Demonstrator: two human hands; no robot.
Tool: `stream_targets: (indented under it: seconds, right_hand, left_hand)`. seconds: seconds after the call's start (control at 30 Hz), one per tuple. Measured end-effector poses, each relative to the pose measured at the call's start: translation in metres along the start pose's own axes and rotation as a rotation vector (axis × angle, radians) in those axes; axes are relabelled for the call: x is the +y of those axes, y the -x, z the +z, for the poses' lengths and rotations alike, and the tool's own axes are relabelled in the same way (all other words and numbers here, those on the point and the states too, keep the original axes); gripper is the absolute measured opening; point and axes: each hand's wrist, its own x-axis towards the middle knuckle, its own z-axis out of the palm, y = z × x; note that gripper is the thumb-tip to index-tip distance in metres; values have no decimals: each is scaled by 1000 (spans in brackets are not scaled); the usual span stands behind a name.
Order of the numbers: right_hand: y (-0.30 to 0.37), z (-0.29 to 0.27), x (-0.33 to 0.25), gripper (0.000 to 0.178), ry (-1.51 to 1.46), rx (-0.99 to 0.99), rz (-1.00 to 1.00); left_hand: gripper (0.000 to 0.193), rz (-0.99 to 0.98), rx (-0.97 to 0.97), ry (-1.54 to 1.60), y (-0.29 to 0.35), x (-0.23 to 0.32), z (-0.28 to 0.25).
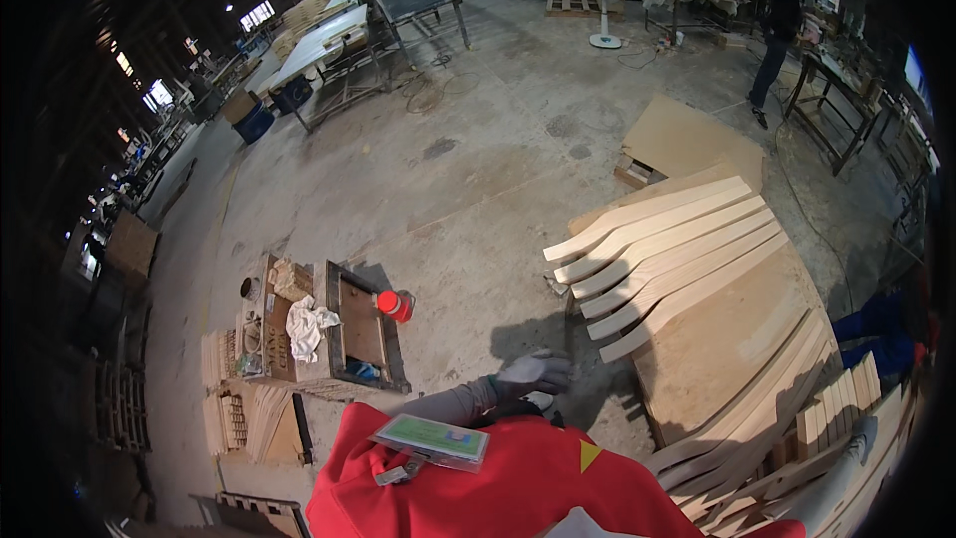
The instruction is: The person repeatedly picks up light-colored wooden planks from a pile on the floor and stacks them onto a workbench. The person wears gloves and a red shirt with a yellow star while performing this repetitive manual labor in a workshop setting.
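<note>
My left hand (535,372), in a grey glove, is held in front of my body over the floor. Its fingers reach out to the right, with nothing seen in them. To the far right, my gloved right hand (862,435) is among stacked wooden pieces (838,401); its fingers are too small and dark to make out. Several pale curved wooden slats (677,254) lie side by side on a wood-topped surface (677,369). More curved slats (762,413) are bunched at its near right side, close to my right arm.
An open wooden cabinet (363,314) with a white cloth (310,327) and a red-lidded jar (394,306) stands at left. Past the slats lies a flat board (687,134). A fan (605,5) and a standing person (777,35) are farther off. Another person's blue-clothed leg (866,329) is at right.
</note>
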Motion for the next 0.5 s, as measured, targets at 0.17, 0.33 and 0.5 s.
stream_targets:
  seconds: [0.17, 0.33, 0.5]
  right_hand:
    - [8, 0, 13, 42, 116, 77, -26]
    - [71, 38, -15, 53, 133, -122, -116]
    - [146, 54, 97, 41, 356, 461, -792]
  left_hand:
    - [42, -168, 89, -357, 19, -16, -18]
    - [33, 22, -248, -1027, 0, -15, -14]
    - [31, 105, -625, -704, -89, -24, 17]
